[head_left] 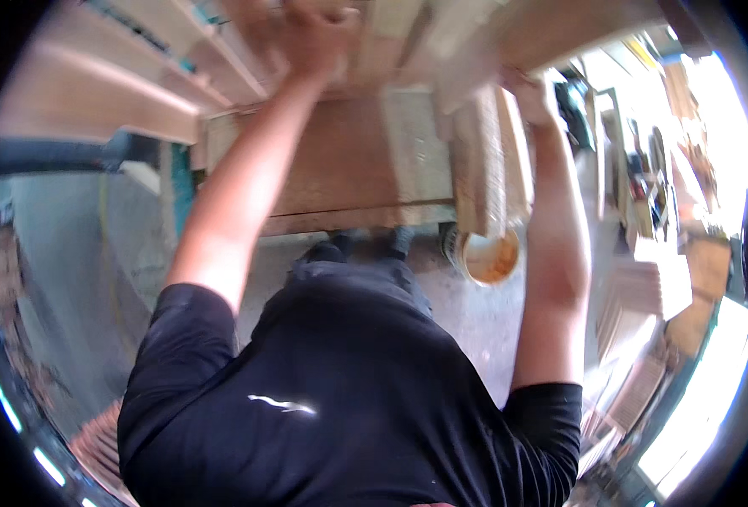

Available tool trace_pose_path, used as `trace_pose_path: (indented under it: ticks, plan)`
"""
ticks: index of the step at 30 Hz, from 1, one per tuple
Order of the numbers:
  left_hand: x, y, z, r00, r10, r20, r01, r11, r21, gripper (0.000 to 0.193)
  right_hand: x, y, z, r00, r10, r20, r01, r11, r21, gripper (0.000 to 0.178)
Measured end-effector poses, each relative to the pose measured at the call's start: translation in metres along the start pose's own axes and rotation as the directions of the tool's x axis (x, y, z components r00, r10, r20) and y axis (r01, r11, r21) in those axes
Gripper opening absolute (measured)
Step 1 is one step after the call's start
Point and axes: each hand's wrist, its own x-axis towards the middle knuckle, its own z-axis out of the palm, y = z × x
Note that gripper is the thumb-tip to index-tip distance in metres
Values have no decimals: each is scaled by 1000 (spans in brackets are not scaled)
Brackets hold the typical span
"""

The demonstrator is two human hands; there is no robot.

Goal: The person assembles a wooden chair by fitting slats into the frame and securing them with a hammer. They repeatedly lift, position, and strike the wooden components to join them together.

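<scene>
Both my arms reach forward over a wooden workbench (332, 160). At the top of the view my left hand (316, 42) is among pale wooden pieces, its fingers smeared by motion, so what it holds cannot be made out. Farther right, my right hand (532, 95) is closed at the lower edge of a long wooden board (568, 34), which slants across the upper right. Its fingertips are partly hidden by the board. Just left of that hand, thick wooden beams (480, 165) jut toward me past the bench's near edge.
Several wide planks (95, 93) lie at the upper left, beside a dark metal part (61, 159). A bucket (490, 258) with orange-brown stains stands on the floor under the beams. Stacked wooden slats (632, 296) and cardboard-coloured boxes (702, 270) line the right side.
</scene>
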Motion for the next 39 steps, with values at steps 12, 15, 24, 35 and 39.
trace_pose_path:
  ticks: [12,15,24,35,39]
  plan:
    - [-60,-124,-248,736,185,-651,-60,976,210,75,2,17,-2,989,97,-109,-86,991,106,36]
    - [-18,-163,-286,803,82,-590,-66,997,49,70,4,32,-7,948,284,-146,-201,886,418,39]
    - [13,-167,-291,874,-280,-396,115,913,-392,31,-5,-27,1,948,315,-47,-316,911,-266,44]
    - [21,-186,-296,896,-258,-362,203,962,-183,36,-10,-53,7,894,416,-168,-431,900,-62,52]
    - [17,-183,-300,901,-215,-376,163,972,-167,38,-1,-53,2,885,462,-49,-460,886,58,51]
